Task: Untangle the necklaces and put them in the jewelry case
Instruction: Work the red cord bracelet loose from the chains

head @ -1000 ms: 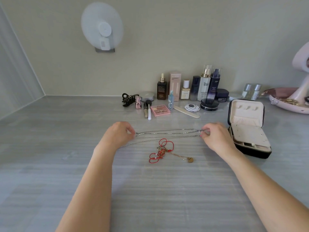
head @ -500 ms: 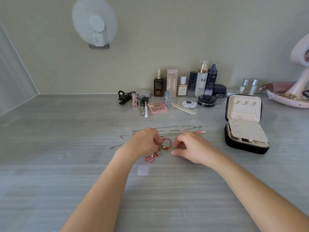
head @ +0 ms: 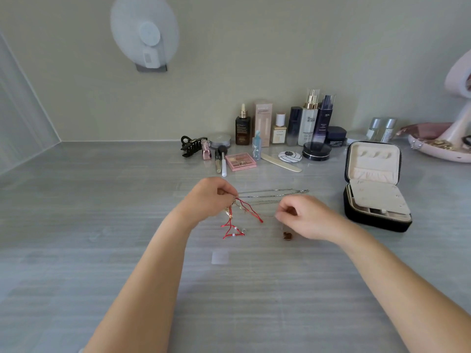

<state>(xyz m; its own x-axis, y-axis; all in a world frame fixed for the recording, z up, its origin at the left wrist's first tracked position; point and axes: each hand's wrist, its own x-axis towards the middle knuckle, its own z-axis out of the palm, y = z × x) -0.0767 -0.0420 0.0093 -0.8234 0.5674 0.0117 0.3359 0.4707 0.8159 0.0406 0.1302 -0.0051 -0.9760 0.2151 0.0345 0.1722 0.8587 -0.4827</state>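
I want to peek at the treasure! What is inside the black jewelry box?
The jewelry case is open: cream lining, a gathered pocket in the lid, and a flat cream panel lying over the base. No necklace shows inside. Anything under the panel is hidden.

two hands (head: 207,200) (head: 305,217); one jewelry case (head: 374,223)

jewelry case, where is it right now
In the head view the case sits open on the table, far right, just right of the right hand and in front of two silver-capped bottles.
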